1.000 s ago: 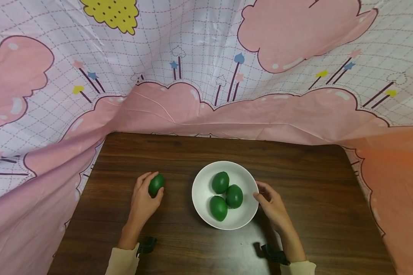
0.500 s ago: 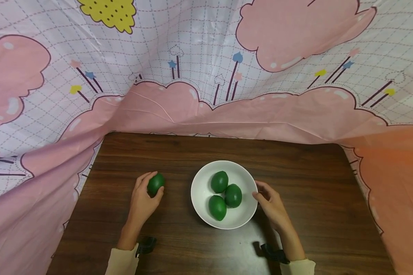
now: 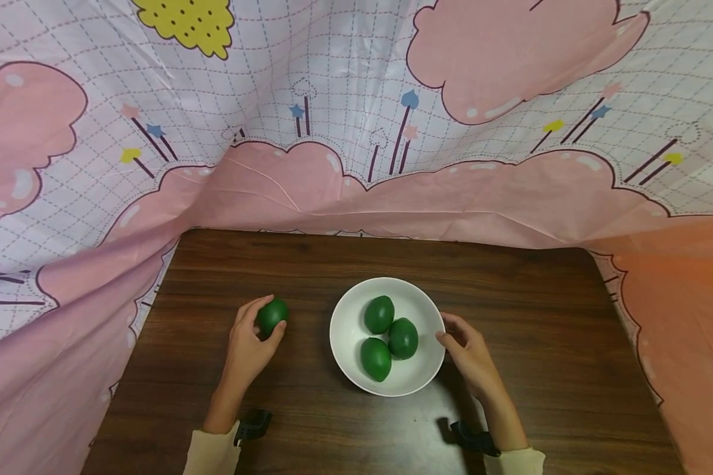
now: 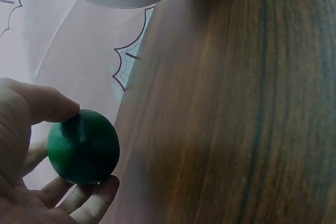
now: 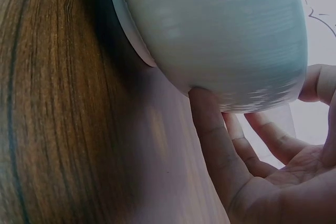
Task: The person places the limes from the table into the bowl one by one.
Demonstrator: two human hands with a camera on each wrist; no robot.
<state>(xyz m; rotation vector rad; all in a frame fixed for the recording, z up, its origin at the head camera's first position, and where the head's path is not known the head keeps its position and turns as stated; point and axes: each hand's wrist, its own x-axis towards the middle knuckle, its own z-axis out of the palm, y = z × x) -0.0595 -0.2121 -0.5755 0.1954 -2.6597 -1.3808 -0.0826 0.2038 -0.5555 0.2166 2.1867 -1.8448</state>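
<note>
On the left of the head view, my left hand [image 3: 251,348] holds a dark green lime [image 3: 274,315] between thumb and fingers. The left wrist view shows the thumb on top of this lime [image 4: 84,148] and fingertips under it. A white bowl [image 3: 420,305] stands at the middle of the table with three more green limes [image 3: 376,359] lying together in it. My right hand [image 3: 474,359] grips the bowl's right side, thumb at the rim. In the right wrist view its fingers [image 5: 210,124] press against the outer wall of the bowl [image 5: 220,35].
The dark wooden table [image 3: 523,297] carries the bowl. A pink and white patterned cloth [image 3: 356,132] hangs behind the table and down its sides. Each wrist wears a black strap [image 3: 253,424] below a cream sleeve [image 3: 212,452].
My left hand, with the lime in its grasp, has shifted very slightly to the right. The right hand and the bowl stay in place.
</note>
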